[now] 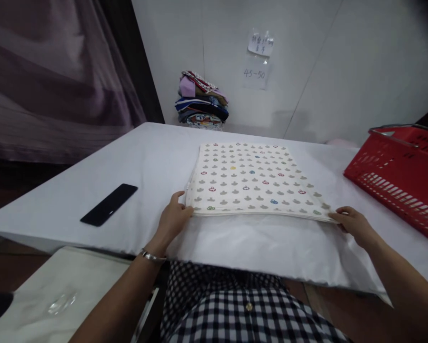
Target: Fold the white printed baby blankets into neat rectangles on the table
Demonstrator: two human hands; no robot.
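Observation:
A folded cream cloth [251, 178] printed with small grey and coloured shapes lies flat on the white-covered table [156, 152] in front of me. My left hand [174, 217] pinches the cloth's near left corner, thumb on top. At the near right corner, my right hand [353, 221] grips the edge with curled fingers. A metal bangle sits on my left wrist.
A black phone [109, 204] lies on the table to the left. A red plastic basket [401, 174] stands at the right edge. A stack of folded cloths [201, 101] rests against the far wall under taped paper notes [258, 59]. A purple curtain hangs at left.

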